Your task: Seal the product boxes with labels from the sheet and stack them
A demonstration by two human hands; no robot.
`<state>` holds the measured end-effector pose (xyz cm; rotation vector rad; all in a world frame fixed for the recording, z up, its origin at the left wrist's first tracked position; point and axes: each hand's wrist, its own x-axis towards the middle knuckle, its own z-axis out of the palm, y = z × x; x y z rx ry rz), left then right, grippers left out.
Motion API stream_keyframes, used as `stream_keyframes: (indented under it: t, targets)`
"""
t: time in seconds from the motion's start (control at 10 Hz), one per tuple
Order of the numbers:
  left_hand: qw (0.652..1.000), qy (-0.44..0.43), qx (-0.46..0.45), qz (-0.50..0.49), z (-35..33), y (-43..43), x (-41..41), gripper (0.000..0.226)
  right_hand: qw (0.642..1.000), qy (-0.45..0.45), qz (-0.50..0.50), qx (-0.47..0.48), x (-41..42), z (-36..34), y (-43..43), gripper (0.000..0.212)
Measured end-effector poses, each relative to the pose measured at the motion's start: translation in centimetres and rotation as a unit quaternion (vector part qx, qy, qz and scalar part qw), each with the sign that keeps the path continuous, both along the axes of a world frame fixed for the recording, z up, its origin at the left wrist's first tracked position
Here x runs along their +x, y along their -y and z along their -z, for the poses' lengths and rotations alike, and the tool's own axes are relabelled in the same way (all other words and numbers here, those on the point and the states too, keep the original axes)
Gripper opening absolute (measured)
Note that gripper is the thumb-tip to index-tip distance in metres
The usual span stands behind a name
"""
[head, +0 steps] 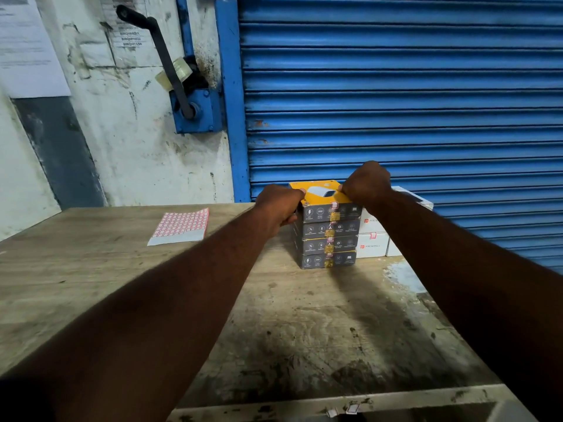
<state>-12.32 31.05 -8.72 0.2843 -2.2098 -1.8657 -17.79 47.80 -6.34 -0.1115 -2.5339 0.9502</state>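
A blue roller shutter (396,86) fills the background on the right. To its left a stained white wall (137,153) is seen, with sheets of paper (27,47) fixed on it. A black crank handle (164,56) is mounted beside the shutter frame, and a roll of clear tape (175,71) is hung on it.

Below, a worn wooden table (122,284) with dark stains is seen. A stack (327,242) of four flat boxes with dark grey front faces is placed at the far side of the table, close to the shutter. A small sticker is seen in the middle of each front face.

The top box (320,191) has a yellow upper face and lies on the three boxes under it. It is held at both ends. The left hand (278,208) is closed around its left end, with the thumb on the yellow face and the fingers curled under the edge. The right hand (365,182) is closed on its right end, with the fingers bent tightly; how they lie behind the box cannot be told.

White boxes (371,242) are stacked just beside the grey stack, on its right side. The label sheet (181,226), covered with rows of small red-bordered labels, is laid flat on the table, to the left of the stack and apart from it. Near the front edge of the table, a loose label (352,409) is stuck.
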Motion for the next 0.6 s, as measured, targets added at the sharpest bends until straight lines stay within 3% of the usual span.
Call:
stream_keyframes:
  t: [0.4, 0.6]
  targets:
    - [1.000, -0.011, -0.017, 0.002, 0.4, -0.2, -0.4, 0.023, 0.999, 0.014, 0.033, 0.027, 0.0, 0.2, -0.3, 0.029]
    - [0.999, -0.033, -0.037, 0.000, 0.0, 0.3, 1.4, 0.016, 0.999, -0.024, 0.027, -0.009, 1.6, -0.3, -0.3, 0.018]
